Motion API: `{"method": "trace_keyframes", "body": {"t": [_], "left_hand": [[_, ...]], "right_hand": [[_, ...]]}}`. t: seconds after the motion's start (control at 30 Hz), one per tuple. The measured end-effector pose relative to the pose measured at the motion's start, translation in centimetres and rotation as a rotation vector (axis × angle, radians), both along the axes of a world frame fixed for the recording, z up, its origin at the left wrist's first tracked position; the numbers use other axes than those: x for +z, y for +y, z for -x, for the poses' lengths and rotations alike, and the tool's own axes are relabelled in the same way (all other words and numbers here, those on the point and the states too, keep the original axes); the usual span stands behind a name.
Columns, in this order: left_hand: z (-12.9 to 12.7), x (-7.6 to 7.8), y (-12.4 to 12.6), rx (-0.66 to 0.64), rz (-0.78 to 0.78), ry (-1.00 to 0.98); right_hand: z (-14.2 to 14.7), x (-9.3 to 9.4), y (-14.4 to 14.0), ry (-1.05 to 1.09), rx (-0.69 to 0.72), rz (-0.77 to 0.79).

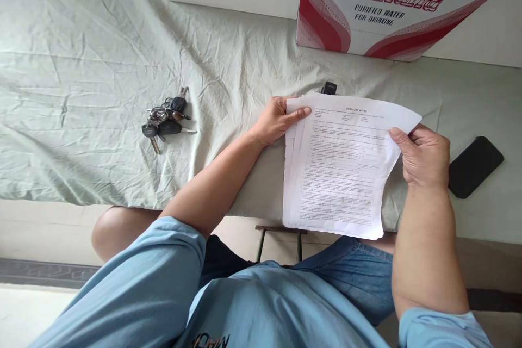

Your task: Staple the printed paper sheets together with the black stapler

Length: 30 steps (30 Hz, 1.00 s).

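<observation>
Several printed paper sheets (338, 168), the top one headed "OVERLEAF NOTES", are held up in front of me over the near edge of the cloth. My left hand (279, 121) grips their upper left edge, thumb on the front and fingers behind. At the upper right edge my right hand (426, 152) pinches them the same way, its fingers partly hidden behind the paper. The sheets are slightly bent and fan out a little at the left side. A small black object (328, 88) pokes out behind the top edge; most of it is hidden.
A pale green wrinkled cloth (236, 65) covers the surface. On it lie a bunch of keys (167, 119) at the left and a black phone-like slab (476, 167) right of my right hand. A red and white Wahaha water carton (379, 16) stands at the back.
</observation>
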<state>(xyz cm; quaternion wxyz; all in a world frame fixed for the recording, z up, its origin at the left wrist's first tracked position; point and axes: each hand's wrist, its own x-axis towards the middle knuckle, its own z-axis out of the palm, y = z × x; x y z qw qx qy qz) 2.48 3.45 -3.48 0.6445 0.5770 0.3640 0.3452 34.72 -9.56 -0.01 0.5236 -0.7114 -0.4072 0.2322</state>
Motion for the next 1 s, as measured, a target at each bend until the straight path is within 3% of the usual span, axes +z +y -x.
{"method": "trace_keyframes", "body": {"t": [0.17, 0.33, 0.57, 1.0], "left_hand": [[0.0, -0.3, 0.2, 0.049, -0.031, 0.022], [0.1, -0.6, 0.3, 0.038, -0.023, -0.08], [-0.2, -0.7, 0.5, 0.022, -0.035, -0.157], [0.1, -0.5, 0.1, -0.059, -0.03, -0.085]], "right_hand": [[-0.9, -0.3, 0.4, 0.011, -0.154, -0.074], [-1.9, -1.1, 0.8, 0.101, -0.186, -0.162], [-1.0, -2.6, 0.9, 0.274, 0.037, 0.012], [-0.7, -2.5, 0.7, -0.137, 0.058, -0.103]]}}
